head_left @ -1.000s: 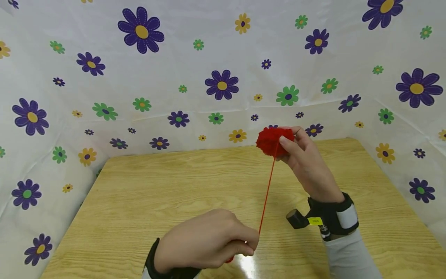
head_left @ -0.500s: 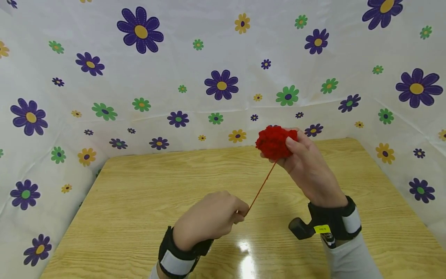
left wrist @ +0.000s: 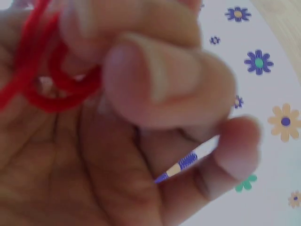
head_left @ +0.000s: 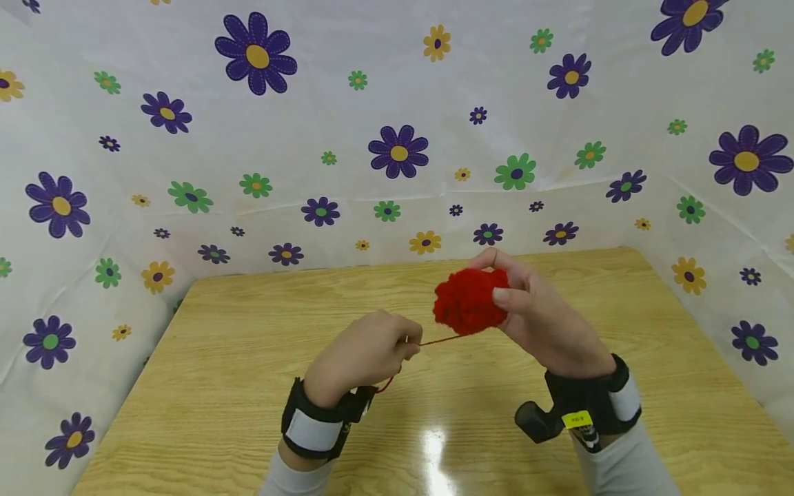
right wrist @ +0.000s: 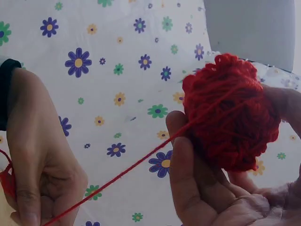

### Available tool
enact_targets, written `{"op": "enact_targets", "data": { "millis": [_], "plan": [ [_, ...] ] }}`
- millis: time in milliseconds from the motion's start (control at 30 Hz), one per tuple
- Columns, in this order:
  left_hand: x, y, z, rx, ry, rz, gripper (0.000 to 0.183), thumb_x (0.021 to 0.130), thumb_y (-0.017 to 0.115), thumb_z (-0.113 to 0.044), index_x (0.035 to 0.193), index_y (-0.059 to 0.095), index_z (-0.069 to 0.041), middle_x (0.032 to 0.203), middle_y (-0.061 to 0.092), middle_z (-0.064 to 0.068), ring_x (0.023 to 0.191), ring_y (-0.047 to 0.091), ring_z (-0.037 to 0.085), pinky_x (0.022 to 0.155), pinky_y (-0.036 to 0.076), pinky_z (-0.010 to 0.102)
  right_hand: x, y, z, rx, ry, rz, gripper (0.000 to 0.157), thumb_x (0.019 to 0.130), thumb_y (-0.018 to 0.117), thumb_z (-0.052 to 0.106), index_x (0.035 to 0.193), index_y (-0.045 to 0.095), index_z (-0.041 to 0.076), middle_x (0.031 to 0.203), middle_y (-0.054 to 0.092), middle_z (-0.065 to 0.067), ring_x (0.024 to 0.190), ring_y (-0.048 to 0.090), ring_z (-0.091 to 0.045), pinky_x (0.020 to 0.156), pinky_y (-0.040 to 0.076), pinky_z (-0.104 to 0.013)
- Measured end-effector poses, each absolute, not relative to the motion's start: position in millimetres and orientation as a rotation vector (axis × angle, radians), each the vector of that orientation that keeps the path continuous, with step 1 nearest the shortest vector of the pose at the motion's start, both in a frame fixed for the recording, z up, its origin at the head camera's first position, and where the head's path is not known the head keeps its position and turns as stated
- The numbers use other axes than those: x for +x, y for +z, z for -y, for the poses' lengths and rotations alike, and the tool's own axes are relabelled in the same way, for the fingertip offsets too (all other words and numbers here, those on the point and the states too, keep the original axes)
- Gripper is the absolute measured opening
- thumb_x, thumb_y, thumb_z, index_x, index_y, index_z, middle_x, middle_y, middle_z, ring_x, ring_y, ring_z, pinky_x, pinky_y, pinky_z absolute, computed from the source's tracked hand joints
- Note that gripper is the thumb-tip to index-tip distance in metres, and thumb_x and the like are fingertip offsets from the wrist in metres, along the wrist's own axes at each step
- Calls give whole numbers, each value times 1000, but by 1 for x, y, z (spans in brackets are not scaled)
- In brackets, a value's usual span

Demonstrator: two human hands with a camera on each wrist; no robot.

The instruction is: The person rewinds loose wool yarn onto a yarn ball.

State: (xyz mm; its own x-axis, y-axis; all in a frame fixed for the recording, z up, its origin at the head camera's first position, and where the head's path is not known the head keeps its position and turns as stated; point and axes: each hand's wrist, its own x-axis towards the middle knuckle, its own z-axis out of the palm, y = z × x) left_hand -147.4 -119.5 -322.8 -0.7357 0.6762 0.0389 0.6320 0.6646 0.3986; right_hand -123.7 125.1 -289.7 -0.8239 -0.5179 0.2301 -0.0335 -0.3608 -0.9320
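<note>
A fuzzy red ball of yarn (head_left: 468, 302) is held up over the table by my right hand (head_left: 546, 324), thumb on its near side and fingers behind it. In the right wrist view the yarn ball (right wrist: 230, 115) shows strands wound across its face. One taut strand (right wrist: 136, 165) runs from it to my left hand (head_left: 366, 351), which pinches the yarn with curled fingers, lower and to the left. Slack red yarn loops (left wrist: 61, 84) lie across the left palm in the left wrist view. A loose tail (head_left: 386, 386) hangs below that hand.
Under both hands lies a wood-grain table (head_left: 279, 317). A white flower-printed cloth (head_left: 347, 117) stands behind it and along both sides. Each wrist wears a black strap, and a small camera (head_left: 536, 421) juts from the right one.
The left hand has moved up and leftward, swinging the strand from steep to nearly level. My right hand has lowered the yarn ball and brought it slightly left, turning it on the way.
</note>
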Motion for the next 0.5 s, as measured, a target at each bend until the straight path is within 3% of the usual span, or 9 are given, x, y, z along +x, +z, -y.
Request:
{"op": "enact_targets", "data": {
  "millis": [200, 333, 500],
  "plan": [
    [-155, -318, 131, 1029, 780, -3026, 25, 92, 62, -10, 71, 52, -20, 56, 37, -8, 49, 37, 6, 46, 25, 21, -124, -294, -129, -968, -1936, -1648, 28, 94, 59, 15, 118, 48, 11, 106, 65, -15, 85, 65, -31, 70, 56, -41],
    [-155, -313, 135, 1040, 1002, -3187, 20, 89, 61, -6, 73, 53, -15, 56, 40, -7, 47, 36, 8, 44, 25, 21, -123, -294, -128, -1053, -1826, -1696, 33, 91, 64, 10, 120, 48, 8, 106, 65, -18, 87, 65, -37, 72, 54, -51],
    [-154, -308, 138, 1077, 1207, -3304, 15, 89, 61, -3, 76, 56, -11, 59, 45, -6, 47, 37, 8, 43, 29, 22, -124, -294, -129, -1140, -1777, -1820, 40, 86, 69, 2, 121, 52, 5, 110, 63, -17, 95, 62, -36, 80, 52, -52]
  ]
}}
